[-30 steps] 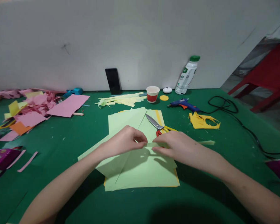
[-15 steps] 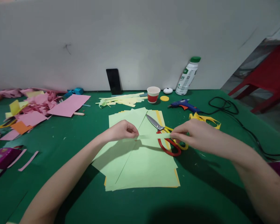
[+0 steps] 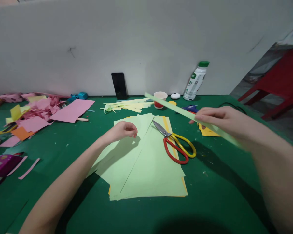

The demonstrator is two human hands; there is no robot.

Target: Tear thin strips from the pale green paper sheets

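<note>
My right hand (image 3: pixel 215 118) pinches a long pale green paper strip (image 3: pixel 169 105), raised over the right part of the table and slanting up toward the cup. Over the left part of a stack of pale green paper sheets (image 3: pixel 156 175), my left hand (image 3: pixel 127 130) hovers with thumb and fingers closed together. Whether anything is between those fingertips I cannot make out. Scissors (image 3: pixel 167 134) with one red and one yellow handle lie on the stack's right side, blades slightly apart. Some yellow paper edges show beneath the green sheets.
Cut strips (image 3: pixel 129 105), a black phone (image 3: pixel 119 86), a paper cup (image 3: pixel 160 96) and a white bottle (image 3: pixel 196 81) line the wall. A blue glue gun (image 3: pixel 191 108) and yellow scraps (image 3: pixel 208 131) lie right. Pink paper scraps (image 3: pixel 41 112) crowd the left.
The green strip stretched between both hands has left my left hand. My right hand has carried it up and to the right. My left hand has drawn back slightly left.
</note>
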